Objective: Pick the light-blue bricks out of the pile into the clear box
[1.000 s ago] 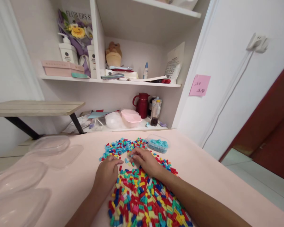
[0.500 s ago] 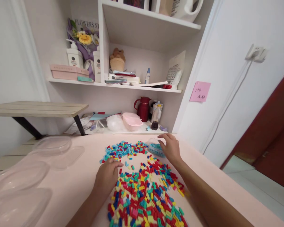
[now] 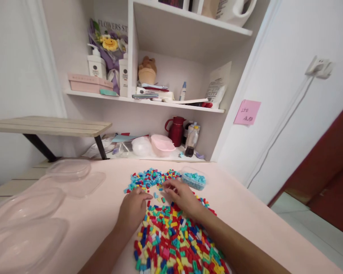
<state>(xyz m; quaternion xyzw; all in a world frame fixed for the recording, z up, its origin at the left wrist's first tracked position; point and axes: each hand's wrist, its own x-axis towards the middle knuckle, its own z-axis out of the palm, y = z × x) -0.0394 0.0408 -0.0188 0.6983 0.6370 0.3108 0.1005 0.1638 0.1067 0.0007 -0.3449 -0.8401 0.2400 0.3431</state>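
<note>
My left hand [image 3: 133,208] rests on the pink table at the left edge of the loose toy bricks, its thumb stretched out and its other fingers loosely bent and partly hidden. I see nothing in it. My right hand [image 3: 183,196] hovers over the gap between the brick piles, fingers curved and apart from the thumb, close to a few single bricks. Mostly light-blue bricks form the far pile [image 3: 148,178]. A large mixed-colour brick pile [image 3: 174,238] spreads nearer to me. Right of the far pile stands a clear plastic box [image 3: 201,186] holding light-blue bricks.
Several clear plastic containers and lids [image 3: 31,207] lie along the table's left side. A wooden stand [image 3: 48,125] rises at the back left. Behind the table, a shelf ledge bears a pink container [image 3: 162,145], a red jug [image 3: 176,131] and bottles [image 3: 192,141].
My right hand has moved left and nearer, from the clear box to the gap between the piles. My left hand stays by the bricks. The camera view has shifted slightly.
</note>
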